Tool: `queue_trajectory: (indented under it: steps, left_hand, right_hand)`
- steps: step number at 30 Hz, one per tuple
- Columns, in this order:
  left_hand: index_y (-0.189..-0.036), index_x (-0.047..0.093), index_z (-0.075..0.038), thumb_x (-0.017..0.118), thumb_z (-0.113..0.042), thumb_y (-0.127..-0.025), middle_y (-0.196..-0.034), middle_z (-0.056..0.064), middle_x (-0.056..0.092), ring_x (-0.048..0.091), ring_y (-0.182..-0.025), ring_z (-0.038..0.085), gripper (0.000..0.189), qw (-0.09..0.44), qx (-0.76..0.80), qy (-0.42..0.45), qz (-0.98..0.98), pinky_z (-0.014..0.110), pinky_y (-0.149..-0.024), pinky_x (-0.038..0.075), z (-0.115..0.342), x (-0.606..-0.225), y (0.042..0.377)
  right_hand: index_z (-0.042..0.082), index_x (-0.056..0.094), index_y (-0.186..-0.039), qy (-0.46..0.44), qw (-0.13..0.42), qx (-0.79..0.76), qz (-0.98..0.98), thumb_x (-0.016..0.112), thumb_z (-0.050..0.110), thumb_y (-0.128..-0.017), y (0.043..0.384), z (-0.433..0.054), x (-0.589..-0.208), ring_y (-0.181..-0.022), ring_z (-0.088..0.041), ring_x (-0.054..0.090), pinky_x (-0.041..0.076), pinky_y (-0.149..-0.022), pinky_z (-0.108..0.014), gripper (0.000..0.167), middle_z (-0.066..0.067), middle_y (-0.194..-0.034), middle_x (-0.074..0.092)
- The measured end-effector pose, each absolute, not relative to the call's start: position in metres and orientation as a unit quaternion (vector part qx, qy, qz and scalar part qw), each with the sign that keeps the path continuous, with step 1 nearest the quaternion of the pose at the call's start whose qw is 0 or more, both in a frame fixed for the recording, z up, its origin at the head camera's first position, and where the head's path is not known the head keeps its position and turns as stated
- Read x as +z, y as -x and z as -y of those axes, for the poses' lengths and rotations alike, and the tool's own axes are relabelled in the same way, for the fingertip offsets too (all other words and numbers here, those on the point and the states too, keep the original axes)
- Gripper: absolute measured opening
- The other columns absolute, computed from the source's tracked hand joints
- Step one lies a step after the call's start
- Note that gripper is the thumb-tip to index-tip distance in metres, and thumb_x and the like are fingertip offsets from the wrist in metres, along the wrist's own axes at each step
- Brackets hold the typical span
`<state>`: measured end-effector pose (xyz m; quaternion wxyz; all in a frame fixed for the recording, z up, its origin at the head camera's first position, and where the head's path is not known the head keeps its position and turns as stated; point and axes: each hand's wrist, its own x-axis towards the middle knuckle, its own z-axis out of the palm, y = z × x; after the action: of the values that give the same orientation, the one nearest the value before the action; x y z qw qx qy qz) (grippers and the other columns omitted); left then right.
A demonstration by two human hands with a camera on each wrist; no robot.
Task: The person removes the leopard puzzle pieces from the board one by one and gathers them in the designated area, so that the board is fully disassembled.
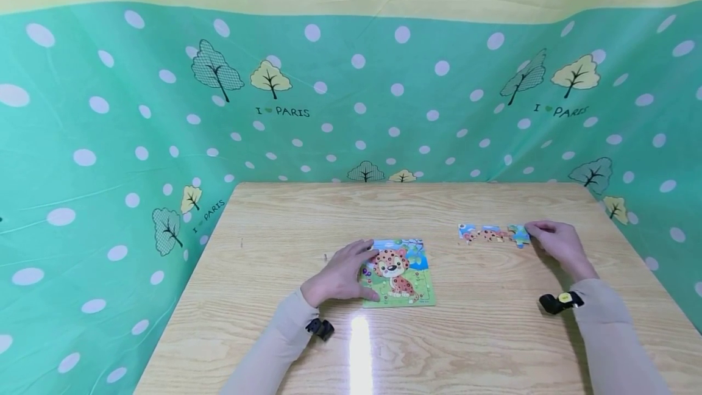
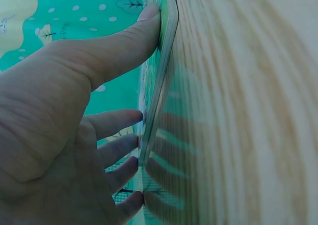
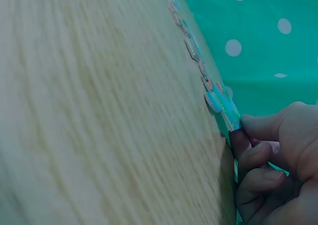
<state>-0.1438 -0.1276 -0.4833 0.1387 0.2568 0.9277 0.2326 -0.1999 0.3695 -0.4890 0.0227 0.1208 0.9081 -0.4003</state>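
Observation:
A square leopard jigsaw puzzle [image 1: 406, 279] lies flat on the table, with a cartoon cub on grass under blue sky. My left hand [image 1: 341, 273] rests over its left side, thumb on the near part and fingers spread toward the far side. In the left wrist view, the thumb [image 2: 141, 34] touches the board's surface and the fingers look mostly straight. Farther right, my right hand [image 1: 560, 247] pinches the right edge of a blue-green puzzle piece [image 1: 518, 233] between thumb and fingers. In the right wrist view that piece [image 3: 226, 108] stays low by the tabletop, other fingers curled beneath.
Several loose puzzle pieces [image 1: 485, 234] form a row just left of the pinched piece. Around everything is a wooden table [image 1: 296, 218], its far edge against a green dotted cloth [image 1: 356, 96]. Each sleeve wears a small black wrist camera [image 1: 556, 302].

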Motion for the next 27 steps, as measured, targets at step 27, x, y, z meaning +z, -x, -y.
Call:
queue_trajectory:
  steps: [27]
  left_hand:
    - [-0.159, 0.042, -0.012, 0.089, -0.053, -0.075, -0.170, 0.005, 0.024, 0.017, -0.156, 0.028, 0.104, 0.137, 0.234, -0.255, -0.928, 0.053, -0.125, 0.016, 0.127, -0.482, 0.143]
  right_hand:
    - [-0.008, 0.065, -0.129, -0.086, -0.026, -0.363, -0.928, 0.056, 0.037, -0.106, 0.203, -0.354, -0.491, -0.109, -0.044, 0.059, 0.049, -0.085, -0.051, 0.051, -0.031, -0.124, 0.064]
